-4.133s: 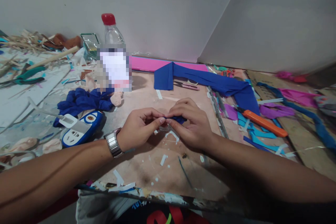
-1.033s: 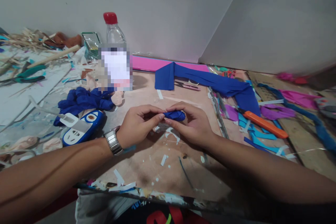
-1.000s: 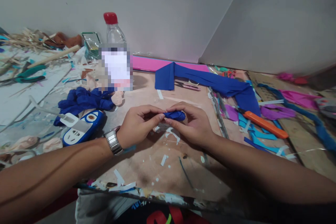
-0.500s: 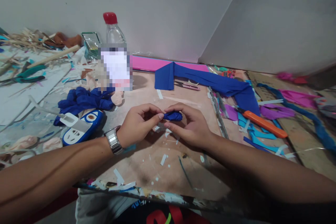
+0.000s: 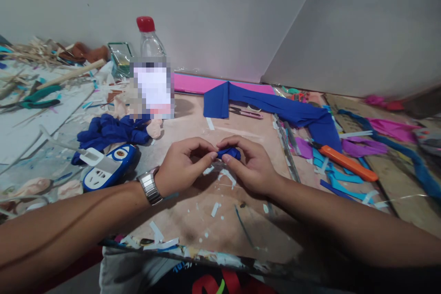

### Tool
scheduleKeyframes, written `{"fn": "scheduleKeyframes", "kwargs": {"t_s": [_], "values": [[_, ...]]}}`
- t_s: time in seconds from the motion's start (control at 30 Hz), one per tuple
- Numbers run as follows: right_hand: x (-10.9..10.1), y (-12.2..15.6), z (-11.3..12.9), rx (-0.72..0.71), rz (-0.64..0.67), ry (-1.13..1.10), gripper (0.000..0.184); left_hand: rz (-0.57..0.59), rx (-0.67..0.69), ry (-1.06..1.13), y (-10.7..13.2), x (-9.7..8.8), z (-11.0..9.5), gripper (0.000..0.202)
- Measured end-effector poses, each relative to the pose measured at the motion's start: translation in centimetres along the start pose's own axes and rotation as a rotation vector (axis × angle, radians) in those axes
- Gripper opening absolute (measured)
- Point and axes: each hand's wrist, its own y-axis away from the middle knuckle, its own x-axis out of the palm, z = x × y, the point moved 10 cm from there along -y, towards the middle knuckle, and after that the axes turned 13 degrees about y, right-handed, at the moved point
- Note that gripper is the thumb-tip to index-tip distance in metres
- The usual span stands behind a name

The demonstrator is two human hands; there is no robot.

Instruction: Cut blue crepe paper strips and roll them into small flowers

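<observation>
A small bundle of dark blue fabric or crepe paper is held between my two hands above the tabletop. My left hand, with a metal watch on its wrist, pinches the bundle's left end between thumb and finger. Curled round the right part, my right hand presses its thumb against the front. Behind the hands lies a long folded strip of the same blue material, partly over a pair of thread snips. More bunched blue pieces rest to the left.
Left of my hands are a blue-and-white power strip, green-handled pliers and a red-capped bottle behind a blurred phone. An orange utility knife and coloured scraps lie right. A wall closes the back.
My right thumb has moved up onto the front of the blue bundle, which has turned slightly. Both hands otherwise stay in nearly the same place.
</observation>
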Motion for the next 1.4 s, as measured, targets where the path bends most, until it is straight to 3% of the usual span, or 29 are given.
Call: {"fn": "scheduleKeyframes", "kwargs": {"t_s": [0.2, 0.47, 0.7, 0.87, 1.07, 1.2, 1.4], "values": [[0.1, 0.1, -0.4, 0.023, -0.013, -0.014, 0.015, 0.005, -0.012, 0.005, 0.0, 0.1, 0.2, 0.017], [0.5, 0.0, -0.5, 0.027, 0.013, -0.049, 0.04, 0.013, -0.102, 0.173, -0.3, 0.2, 1.4, 0.024], [0.8, 0.1, -0.5, 0.079, 0.041, -0.209, 0.031, 0.107, -0.24, 0.382, 0.0, 1.9, 1.9, 0.035], [0.6, 0.2, 0.5, 0.011, 0.059, -0.199, 0.018, 0.176, -0.227, 0.38, 0.0, 2.6, 1.5, 0.038], [0.3, 0.0, 1.3, -0.07, 0.054, -0.118, 0.024, 0.17, -0.214, 0.362, 0.0, 2.5, 1.6, 0.037], [0.5, 0.0, 1.2, -0.053, 0.067, -0.124, 0.021, 0.156, -0.203, 0.361, 0.0, 2.3, 1.9, 0.037], [1.0, 0.1, -0.2, 0.056, 0.052, -0.22, 0.033, 0.121, -0.183, 0.366, -0.2, 1.9, 1.9, 0.037]]}}
